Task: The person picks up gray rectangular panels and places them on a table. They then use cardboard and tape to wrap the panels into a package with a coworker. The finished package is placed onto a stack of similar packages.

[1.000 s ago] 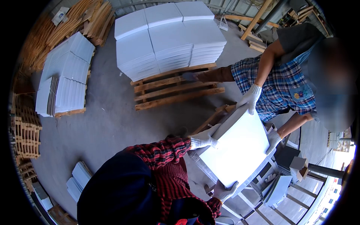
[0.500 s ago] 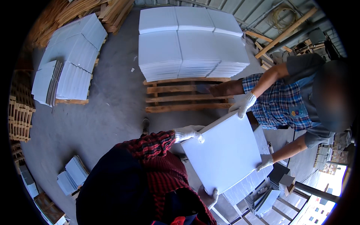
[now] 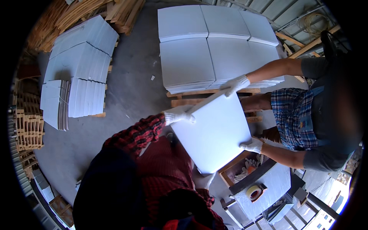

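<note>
A large square white board (image 3: 214, 132) is held up at waist height between me and a co-worker. My left hand (image 3: 179, 115), in a white knit glove, grips its far left edge. At the board's near corner, my right hand (image 3: 205, 181), also gloved, is closed on the edge; its fingers are partly hidden underneath. Opposite me, the co-worker's two gloved hands (image 3: 235, 84) hold the far and right edges. Whether it is one thick board or several thin ones together cannot be made out.
Beyond the board, a pallet (image 3: 188, 102) carries tall stacks of white sheets (image 3: 188, 61). More white stacks (image 3: 82, 65) stand at the left. A plastic-covered table (image 3: 270, 180) with a tape dispenser (image 3: 255, 191) is at the lower right. Wooden pallets (image 3: 28, 122) are piled far left.
The board has moved away from the table toward the stacked pallet, carried by both of us. The table top and tape dispenser now show. My view has shifted as well.
</note>
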`<control>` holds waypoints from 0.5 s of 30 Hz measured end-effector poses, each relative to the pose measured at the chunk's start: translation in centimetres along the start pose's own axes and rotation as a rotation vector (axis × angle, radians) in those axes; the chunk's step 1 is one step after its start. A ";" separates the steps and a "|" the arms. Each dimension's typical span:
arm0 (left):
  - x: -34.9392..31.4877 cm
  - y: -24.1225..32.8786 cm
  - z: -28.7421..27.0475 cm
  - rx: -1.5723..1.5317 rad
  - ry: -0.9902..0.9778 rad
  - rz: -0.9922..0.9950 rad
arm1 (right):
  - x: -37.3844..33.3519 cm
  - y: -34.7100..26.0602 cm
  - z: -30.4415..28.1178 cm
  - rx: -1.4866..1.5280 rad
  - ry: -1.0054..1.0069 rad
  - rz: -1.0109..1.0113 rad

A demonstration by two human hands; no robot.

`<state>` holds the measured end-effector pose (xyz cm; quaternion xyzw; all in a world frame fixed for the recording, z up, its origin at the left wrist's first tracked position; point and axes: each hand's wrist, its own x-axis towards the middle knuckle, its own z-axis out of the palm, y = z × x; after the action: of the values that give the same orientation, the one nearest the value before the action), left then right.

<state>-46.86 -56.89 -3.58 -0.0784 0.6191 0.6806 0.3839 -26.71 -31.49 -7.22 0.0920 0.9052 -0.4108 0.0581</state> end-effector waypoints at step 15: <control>11.5 5.5 -27.3 0.331 0.053 -0.044 | 14.9 -8.4 24.4 1.110 0.169 0.598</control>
<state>-68.29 -76.30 -12.01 -0.0458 0.7307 0.5585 0.3899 -42.31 -53.58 -19.70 0.3892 0.4944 -0.7761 0.0424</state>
